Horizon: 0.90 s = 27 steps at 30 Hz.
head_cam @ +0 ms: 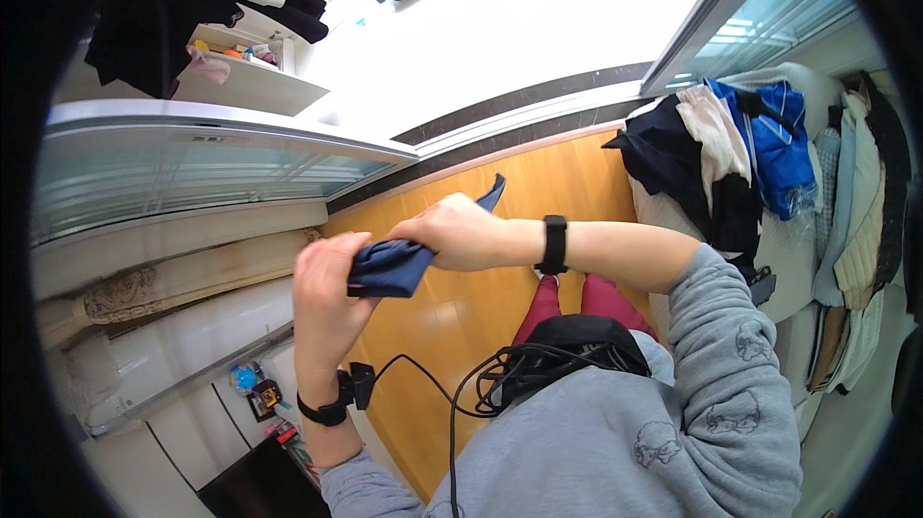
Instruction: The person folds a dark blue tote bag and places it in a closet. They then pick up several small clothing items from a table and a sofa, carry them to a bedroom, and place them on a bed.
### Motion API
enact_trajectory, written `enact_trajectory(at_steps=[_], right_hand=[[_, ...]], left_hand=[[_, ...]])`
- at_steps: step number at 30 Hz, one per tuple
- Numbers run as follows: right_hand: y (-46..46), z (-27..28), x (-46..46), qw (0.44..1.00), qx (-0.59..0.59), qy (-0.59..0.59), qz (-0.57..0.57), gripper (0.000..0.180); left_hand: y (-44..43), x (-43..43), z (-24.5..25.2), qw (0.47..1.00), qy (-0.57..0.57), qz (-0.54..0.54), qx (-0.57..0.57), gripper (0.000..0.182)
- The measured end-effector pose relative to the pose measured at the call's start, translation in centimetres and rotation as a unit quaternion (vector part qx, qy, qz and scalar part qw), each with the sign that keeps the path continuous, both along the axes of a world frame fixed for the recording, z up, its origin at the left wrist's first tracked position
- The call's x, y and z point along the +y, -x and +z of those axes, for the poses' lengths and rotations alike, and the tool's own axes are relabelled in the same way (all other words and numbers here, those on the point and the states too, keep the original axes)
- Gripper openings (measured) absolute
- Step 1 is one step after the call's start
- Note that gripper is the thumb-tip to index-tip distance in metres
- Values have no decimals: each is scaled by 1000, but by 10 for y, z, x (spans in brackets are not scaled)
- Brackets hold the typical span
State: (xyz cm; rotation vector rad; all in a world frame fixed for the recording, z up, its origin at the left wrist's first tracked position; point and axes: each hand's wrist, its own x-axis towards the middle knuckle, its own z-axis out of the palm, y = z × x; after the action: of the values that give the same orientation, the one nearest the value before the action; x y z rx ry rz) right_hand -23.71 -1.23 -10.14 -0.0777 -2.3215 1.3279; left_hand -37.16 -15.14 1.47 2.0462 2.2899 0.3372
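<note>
A dark blue folded cloth is stretched between my two hands, above the wooden floor. My left hand grips its left end, with the thumb below and the fingers over the top. My right hand pinches the cloth near its middle, and a narrow blue end sticks out beyond the knuckles. Each wrist wears a black strap; a small black device on the left one has a cable running from it. Whether the cloth is one garment or a strip of one cannot be told.
Clothes, among them a blue garment and a black one, lie on a white padded seat at right. A sliding glass door stands at left beside a raised sill. Dark garments hang at upper left. A black cable loops before my waist.
</note>
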Motion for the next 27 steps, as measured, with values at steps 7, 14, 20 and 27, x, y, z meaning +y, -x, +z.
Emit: enact_trajectory(at_steps=[7, 14, 20, 27], right_hand=[[-74, -47, 60, 940, 80, 307, 126, 50], [-143, -140, 74, 924, -45, 375, 55, 39], [-111, -220, 45, 964, -215, 67, 143, 50], [-130, -225, 123, 965, -232, 120, -24, 44]], left_hand=[[12, -15, 45, 994, -83, -4, -64, 7], [24, -50, 97, 986, -161, 0, -32, 8], [0, -31, 113, 985, -167, 22, 33, 7], [-38, -10, 35, 995, -35, 83, -48, 18]])
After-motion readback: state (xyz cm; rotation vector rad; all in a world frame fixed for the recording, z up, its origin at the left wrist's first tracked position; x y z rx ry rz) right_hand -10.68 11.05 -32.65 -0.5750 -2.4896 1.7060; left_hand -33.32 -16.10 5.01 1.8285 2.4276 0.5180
